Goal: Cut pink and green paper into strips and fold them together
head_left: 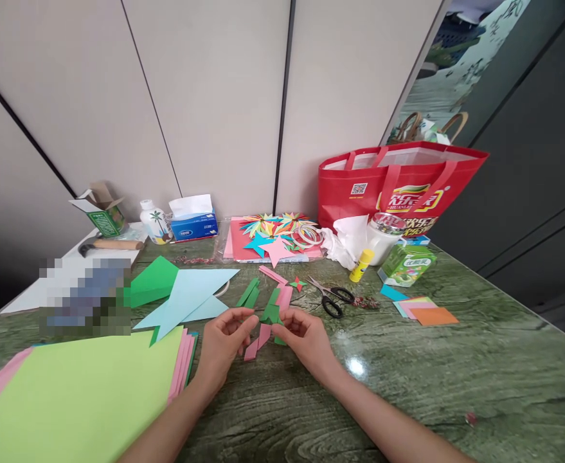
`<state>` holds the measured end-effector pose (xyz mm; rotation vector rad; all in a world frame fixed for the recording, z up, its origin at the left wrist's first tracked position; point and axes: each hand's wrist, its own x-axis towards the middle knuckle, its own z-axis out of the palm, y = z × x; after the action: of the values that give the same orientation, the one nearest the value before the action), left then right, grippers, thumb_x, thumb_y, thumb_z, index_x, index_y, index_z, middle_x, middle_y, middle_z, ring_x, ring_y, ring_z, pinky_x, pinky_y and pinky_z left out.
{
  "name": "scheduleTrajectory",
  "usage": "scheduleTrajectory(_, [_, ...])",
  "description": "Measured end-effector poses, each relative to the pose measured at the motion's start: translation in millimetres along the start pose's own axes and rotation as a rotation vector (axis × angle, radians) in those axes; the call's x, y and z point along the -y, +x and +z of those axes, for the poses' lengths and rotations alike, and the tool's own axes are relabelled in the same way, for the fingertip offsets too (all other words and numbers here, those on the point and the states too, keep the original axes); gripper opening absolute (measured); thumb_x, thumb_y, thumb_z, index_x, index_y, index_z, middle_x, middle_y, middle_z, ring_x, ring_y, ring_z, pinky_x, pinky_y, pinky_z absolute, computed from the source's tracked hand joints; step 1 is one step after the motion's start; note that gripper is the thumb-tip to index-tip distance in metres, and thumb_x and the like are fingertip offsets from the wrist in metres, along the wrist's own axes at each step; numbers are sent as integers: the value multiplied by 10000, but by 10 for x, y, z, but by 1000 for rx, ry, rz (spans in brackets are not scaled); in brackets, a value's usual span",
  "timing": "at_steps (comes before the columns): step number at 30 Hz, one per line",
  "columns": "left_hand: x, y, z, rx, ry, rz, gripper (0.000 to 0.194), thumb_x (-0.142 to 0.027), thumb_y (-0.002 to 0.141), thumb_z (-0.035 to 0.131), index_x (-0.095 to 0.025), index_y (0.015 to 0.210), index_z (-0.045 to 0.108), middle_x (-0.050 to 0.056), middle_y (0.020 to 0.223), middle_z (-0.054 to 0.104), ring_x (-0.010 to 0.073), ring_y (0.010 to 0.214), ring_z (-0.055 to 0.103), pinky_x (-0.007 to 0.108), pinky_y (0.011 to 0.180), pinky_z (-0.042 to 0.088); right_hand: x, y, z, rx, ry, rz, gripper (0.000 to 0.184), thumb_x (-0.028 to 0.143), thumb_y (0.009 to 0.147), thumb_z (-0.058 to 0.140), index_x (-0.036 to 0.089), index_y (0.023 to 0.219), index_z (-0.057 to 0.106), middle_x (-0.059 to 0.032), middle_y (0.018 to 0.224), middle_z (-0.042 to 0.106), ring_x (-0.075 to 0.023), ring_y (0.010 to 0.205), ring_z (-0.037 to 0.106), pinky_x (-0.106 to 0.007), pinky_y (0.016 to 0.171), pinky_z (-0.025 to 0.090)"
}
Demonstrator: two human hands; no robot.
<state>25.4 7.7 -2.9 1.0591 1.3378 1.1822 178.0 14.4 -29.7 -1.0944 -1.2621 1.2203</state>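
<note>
Between my two hands is a folded green paper piece [271,314] with pointed ends. My left hand [225,335] is closed, its thumb and index finger pinching at the left edge of the piece. My right hand [307,335] grips the right edge between thumb and fingers. Folded pink paper strips [258,344] lie just below, and a wider pink strip [285,296] sits behind. Green folded strips [248,293] rest beyond my left fingertips. A small red and green paper star [298,283] and black-handled scissors [331,298] lie beyond my right hand.
Light blue paper shapes [190,299] and a stack of coloured sheets [84,392] are at left. A yellow glue stick [362,265], a green carton [407,264], small paper squares [431,315] and a red bag [349,193] stand or lie right. Paper stars [276,249] lie at the back.
</note>
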Motion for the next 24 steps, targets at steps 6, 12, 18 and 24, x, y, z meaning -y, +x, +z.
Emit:
scheduleTrajectory(6, [-19, -31, 14, 234, 53, -14, 201, -312, 585, 693, -140, 560, 593, -36, 431, 507, 77, 390, 409, 187, 374, 311, 26, -89, 57, 100, -102, -31, 133, 284, 649, 642, 157, 647, 600, 22, 563, 542, -92, 495, 444, -196, 457, 354])
scheduleTrajectory(12, [7, -63, 19, 196, 14, -20, 272, -330, 618, 678, -159, 516, 493, -42, 419, 517, 89, 393, 460, 196, 414, 361, 24, -143, 79, 178, -126, -55, 125, 270, 674, 629, 172, 752, 627, 7, 619, 584, -101, 520, 487, -201, 478, 400])
scheduleTrajectory(18, [22, -40, -9, 176, -102, -17, 214, -317, 696, 617, -163, 608, 497, -12, 517, 601, 109, 427, 527, 222, 454, 417, 65, -123, 79, 155, 114, 78, 239, 260, 677, 619, 200, 898, 551, 18, 688, 542, -109, 550, 528, -223, 495, 467])
scheduleTrajectory(24, [-26, -58, 5, 174, -63, -47, 248, -297, 683, 620, -162, 873, 533, -31, 476, 591, 123, 393, 535, 217, 413, 408, 57, -117, 58, 193, 108, 31, 83, 241, 700, 605, 196, 762, 574, 10, 686, 526, -115, 569, 523, -238, 516, 476])
